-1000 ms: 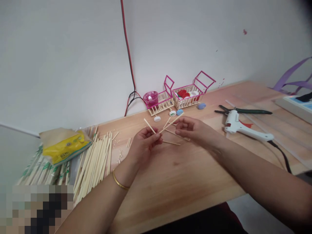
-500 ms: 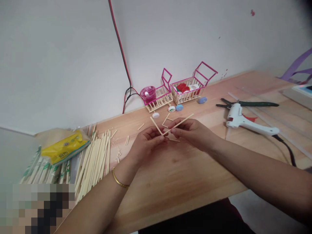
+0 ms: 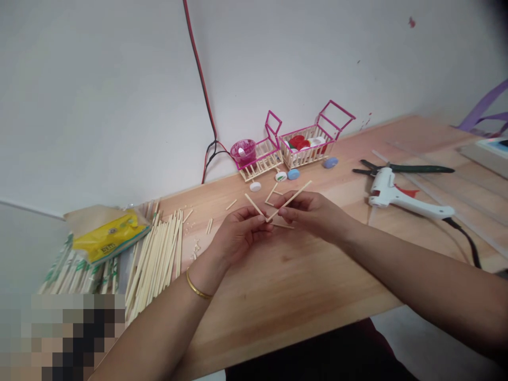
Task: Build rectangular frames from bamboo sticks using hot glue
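Observation:
Above the middle of the table, my left hand (image 3: 244, 233) pinches a short wooden stick (image 3: 256, 207) that slants up to the left. Between the thumb and fingers of my right hand (image 3: 307, 211) is a longer wooden stick (image 3: 296, 194), slanting up to the right. The lower ends of both sticks meet in a V near my left fingertips; whether they are glued there I cannot tell. Just behind my hands lies a small angled frame of sticks (image 3: 271, 197). Another thin stick (image 3: 282, 226) shows under my right fingers.
Two small stick carts, one with a purple cup (image 3: 243, 153), one holding bottle caps (image 3: 304, 144), stand by the wall. At right lie a white glue gun (image 3: 413, 203) and dark-handled pliers (image 3: 420, 169). Many loose sticks (image 3: 159, 259) and a yellow packet (image 3: 109, 241) occupy the left.
The view has shifted slightly. The right-hand stick has moved a little down and left, and its lower end still meets the left-hand stick. Both hands keep their grip.

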`<state>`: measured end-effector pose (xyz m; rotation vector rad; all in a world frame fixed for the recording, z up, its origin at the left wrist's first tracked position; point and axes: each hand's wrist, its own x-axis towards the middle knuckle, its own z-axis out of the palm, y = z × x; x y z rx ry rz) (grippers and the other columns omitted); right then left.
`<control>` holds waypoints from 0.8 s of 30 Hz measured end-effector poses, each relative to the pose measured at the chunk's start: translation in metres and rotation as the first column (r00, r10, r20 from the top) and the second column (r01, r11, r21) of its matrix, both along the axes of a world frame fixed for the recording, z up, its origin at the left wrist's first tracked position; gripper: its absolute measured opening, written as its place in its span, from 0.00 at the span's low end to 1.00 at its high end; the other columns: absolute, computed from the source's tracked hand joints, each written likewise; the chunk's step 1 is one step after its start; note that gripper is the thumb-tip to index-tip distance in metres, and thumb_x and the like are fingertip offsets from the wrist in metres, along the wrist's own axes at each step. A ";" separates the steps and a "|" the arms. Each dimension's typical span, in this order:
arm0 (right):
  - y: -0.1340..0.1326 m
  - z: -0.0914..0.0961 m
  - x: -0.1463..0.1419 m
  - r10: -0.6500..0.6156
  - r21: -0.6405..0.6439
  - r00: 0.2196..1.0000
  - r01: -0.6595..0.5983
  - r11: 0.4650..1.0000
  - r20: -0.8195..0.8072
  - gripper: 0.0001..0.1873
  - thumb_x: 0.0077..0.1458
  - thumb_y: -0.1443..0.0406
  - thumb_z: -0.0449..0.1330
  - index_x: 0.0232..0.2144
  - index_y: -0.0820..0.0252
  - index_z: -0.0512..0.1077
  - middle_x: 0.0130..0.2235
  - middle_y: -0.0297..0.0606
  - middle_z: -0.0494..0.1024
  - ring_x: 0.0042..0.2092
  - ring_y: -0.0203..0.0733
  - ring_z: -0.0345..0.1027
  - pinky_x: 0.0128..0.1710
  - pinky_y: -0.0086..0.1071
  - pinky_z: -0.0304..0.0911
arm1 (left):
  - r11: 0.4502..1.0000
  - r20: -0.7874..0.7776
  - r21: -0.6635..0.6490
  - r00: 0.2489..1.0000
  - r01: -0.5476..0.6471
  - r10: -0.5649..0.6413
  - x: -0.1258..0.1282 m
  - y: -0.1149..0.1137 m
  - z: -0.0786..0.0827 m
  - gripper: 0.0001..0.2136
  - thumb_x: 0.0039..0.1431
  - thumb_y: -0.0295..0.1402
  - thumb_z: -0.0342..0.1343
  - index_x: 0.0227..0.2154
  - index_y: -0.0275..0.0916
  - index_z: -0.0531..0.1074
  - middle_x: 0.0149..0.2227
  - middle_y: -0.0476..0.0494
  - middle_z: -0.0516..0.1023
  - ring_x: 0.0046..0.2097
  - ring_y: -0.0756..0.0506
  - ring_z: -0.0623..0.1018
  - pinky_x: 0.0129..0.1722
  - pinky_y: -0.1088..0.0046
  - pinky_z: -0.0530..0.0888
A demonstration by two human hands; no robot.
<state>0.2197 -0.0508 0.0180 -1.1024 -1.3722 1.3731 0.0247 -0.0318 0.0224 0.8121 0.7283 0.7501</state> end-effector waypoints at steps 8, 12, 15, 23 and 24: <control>-0.003 0.008 0.000 -0.017 0.126 0.996 0.006 0.992 0.086 0.15 0.50 0.57 0.61 0.40 0.57 0.72 0.40 0.37 0.76 0.38 0.38 0.68 0.36 0.33 0.63 | 0.973 -0.053 0.229 0.998 -0.026 0.040 0.002 0.000 -0.006 0.06 0.47 0.27 0.63 0.31 0.35 0.75 0.30 0.46 0.77 0.32 0.50 0.77 0.37 0.72 0.73; -0.003 0.010 0.001 -0.019 0.186 0.995 0.001 0.983 0.096 0.14 0.51 0.57 0.60 0.38 0.58 0.72 0.39 0.37 0.76 0.40 0.40 0.69 0.40 0.36 0.64 | 0.963 -0.109 0.268 0.994 0.011 0.018 0.000 0.001 -0.006 0.09 0.46 0.27 0.64 0.32 0.36 0.74 0.30 0.47 0.78 0.32 0.51 0.76 0.37 0.74 0.72; -0.003 0.014 0.004 -0.041 0.239 0.989 0.006 0.971 0.141 0.12 0.52 0.58 0.60 0.36 0.57 0.73 0.37 0.36 0.75 0.39 0.39 0.68 0.39 0.34 0.62 | 0.960 -0.081 0.281 0.996 -0.006 0.030 -0.004 0.006 -0.006 0.18 0.42 0.26 0.65 0.39 0.38 0.72 0.37 0.44 0.77 0.38 0.49 0.76 0.41 0.71 0.71; -0.005 0.021 0.006 0.046 0.157 0.982 -0.075 0.985 0.181 0.13 0.51 0.55 0.59 0.29 0.59 0.71 0.27 0.31 0.70 0.29 0.33 0.61 0.29 0.29 0.57 | 0.715 -0.253 0.684 0.873 -0.142 0.416 -0.009 0.002 0.020 0.08 0.43 0.26 0.65 0.29 0.39 0.77 0.37 0.44 0.75 0.43 0.46 0.72 0.49 0.70 0.65; -0.005 0.021 0.006 0.055 0.141 0.986 -0.078 0.987 0.158 0.13 0.51 0.55 0.59 0.30 0.59 0.71 0.27 0.31 0.70 0.29 0.33 0.61 0.29 0.29 0.57 | 0.709 -0.276 0.698 0.877 -0.099 0.394 -0.007 -0.003 0.023 0.05 0.44 0.27 0.64 0.27 0.39 0.78 0.34 0.44 0.76 0.41 0.47 0.73 0.48 0.71 0.65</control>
